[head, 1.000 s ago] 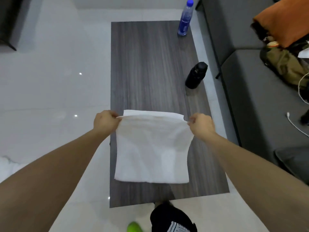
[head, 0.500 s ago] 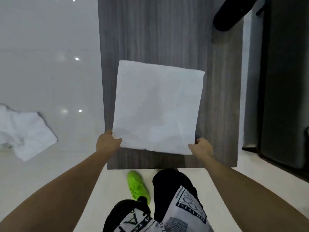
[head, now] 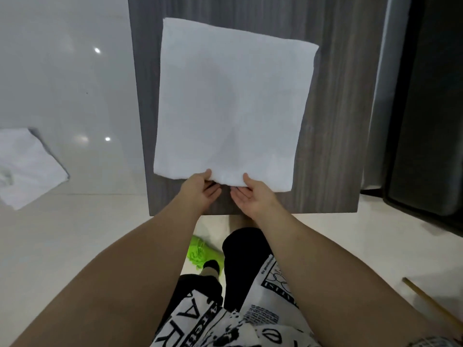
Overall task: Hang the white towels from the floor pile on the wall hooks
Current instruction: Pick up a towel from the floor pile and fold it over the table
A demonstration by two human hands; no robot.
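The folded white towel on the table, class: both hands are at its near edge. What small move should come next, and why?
Probably lift the near edge. The folded white towel lies flat on the wooden table, and the left hand and right hand sit palm-up with thumbs on top and fingers slipped under that edge. No hooks are in view, so it must come off the table first.

I have only one camera, on my head. It looks steeply down and a little forward, over my arms to the near end of the table [head: 338,121], the floor [head: 62,83] and my own legs. It sits close above them.
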